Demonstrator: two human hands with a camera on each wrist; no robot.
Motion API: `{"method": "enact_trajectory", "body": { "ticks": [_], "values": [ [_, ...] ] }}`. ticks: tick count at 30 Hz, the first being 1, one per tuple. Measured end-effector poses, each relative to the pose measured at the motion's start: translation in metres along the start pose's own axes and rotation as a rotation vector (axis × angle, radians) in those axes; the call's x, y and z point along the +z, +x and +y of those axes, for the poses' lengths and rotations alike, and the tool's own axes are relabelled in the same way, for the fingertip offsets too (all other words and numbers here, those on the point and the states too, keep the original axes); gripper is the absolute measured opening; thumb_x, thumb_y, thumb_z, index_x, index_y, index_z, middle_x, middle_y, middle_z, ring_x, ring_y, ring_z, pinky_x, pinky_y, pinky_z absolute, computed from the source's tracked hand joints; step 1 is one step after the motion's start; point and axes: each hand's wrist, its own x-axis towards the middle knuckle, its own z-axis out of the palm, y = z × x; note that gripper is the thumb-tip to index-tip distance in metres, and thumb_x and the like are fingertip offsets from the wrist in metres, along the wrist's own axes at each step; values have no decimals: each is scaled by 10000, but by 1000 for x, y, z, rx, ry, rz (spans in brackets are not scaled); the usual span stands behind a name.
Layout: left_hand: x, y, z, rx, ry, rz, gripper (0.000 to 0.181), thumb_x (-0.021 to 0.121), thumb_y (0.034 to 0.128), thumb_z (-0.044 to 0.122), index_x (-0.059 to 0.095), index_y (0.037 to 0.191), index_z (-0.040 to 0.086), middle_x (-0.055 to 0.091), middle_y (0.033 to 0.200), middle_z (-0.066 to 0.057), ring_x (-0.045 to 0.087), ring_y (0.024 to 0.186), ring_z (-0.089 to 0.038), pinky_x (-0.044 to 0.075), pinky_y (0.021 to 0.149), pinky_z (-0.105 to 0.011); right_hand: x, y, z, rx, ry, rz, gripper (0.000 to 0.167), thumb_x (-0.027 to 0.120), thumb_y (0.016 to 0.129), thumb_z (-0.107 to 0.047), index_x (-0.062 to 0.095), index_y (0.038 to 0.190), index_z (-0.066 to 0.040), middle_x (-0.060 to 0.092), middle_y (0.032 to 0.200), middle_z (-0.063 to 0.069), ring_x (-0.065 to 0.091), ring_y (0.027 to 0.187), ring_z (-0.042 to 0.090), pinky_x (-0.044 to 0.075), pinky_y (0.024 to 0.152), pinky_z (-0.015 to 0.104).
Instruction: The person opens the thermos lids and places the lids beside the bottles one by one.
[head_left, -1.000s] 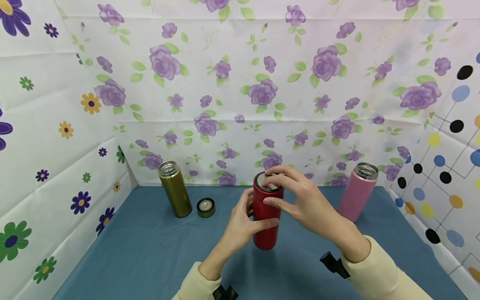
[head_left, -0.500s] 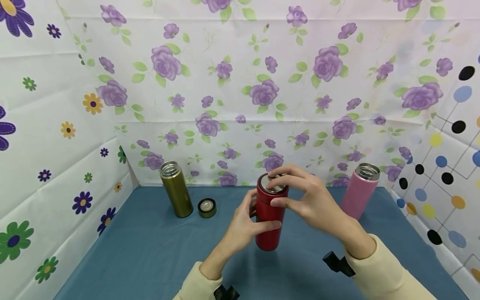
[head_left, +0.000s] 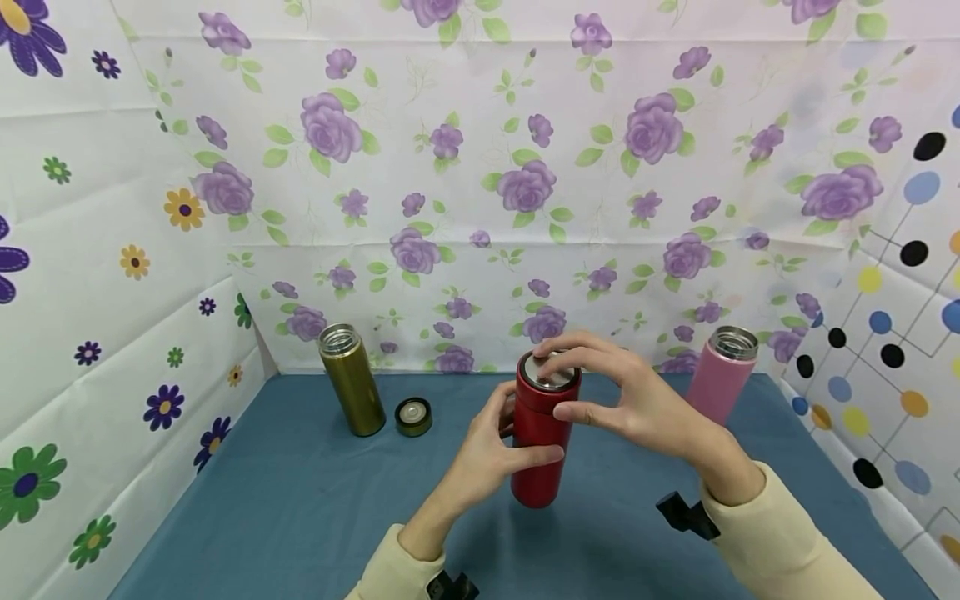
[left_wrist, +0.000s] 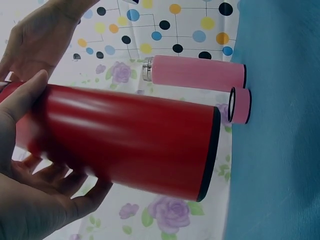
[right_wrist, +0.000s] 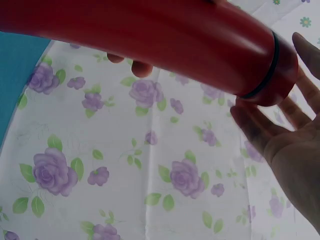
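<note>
A red thermos bottle (head_left: 536, 458) with a steel-topped lid (head_left: 551, 377) stands almost upright at the middle, its base seemingly just off the table. My left hand (head_left: 487, 458) grips its body, thumb in front and fingers behind. At the top, my right hand (head_left: 630, 396) holds the lid with curved fingers. Its fingertips lie over the lid's top and its thumb is at the near side. In the right wrist view, a dark ring (right_wrist: 265, 72) marks the seam under the lid, and the fingers (right_wrist: 250, 120) reach around the lid's end.
On the blue-covered table (head_left: 247, 508), a lidless olive-gold bottle (head_left: 351, 383) stands at left beside its lid (head_left: 413, 416). A lidless pink bottle (head_left: 722, 379) stands at right. Its pink lid (left_wrist: 240, 105) shows beside it in the left wrist view. Patterned cloth walls (head_left: 480, 167) surround the table.
The red bottle has shifted slightly right and toward me in the left hand. The right hand has moved a little right with it, its thumb sliding along the lid's near side.
</note>
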Motion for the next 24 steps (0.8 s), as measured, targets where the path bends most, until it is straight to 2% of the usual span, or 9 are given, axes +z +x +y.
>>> {"method": "enact_trajectory", "body": {
  "ticks": [7,12,16,24],
  "values": [
    [2,-1,1,-2,1,40,746,826,911,270,413,1532,254,633,1353,-31,627,1191,-236,522,1006,-471,18,-1,-9,22,-176,152,492,817,882,-15,657,1328,-148,560,1437,29,565,1292,178,513,1022,297],
    [3,-2,1,-1,2,45,744,826,910,263,415,1530,256,635,1348,-28,630,1188,-232,526,1004,-465,28,-1,-13,32,-253,189,467,832,877,-52,658,1304,-121,557,1428,44,578,1269,190,543,977,291],
    [3,-2,2,0,3,46,747,826,910,262,413,1531,261,635,1348,-27,629,1190,-229,525,1006,-469,30,0,-14,31,-250,203,438,836,871,-47,671,1273,-103,571,1405,54,590,1251,195,548,960,286],
    [3,-2,2,12,2,44,739,826,907,244,417,1522,269,636,1347,-28,632,1187,-228,524,1006,-467,24,3,-14,33,-174,193,386,848,850,-29,715,1201,-122,607,1364,73,603,1224,188,543,953,291]
  ]
}}
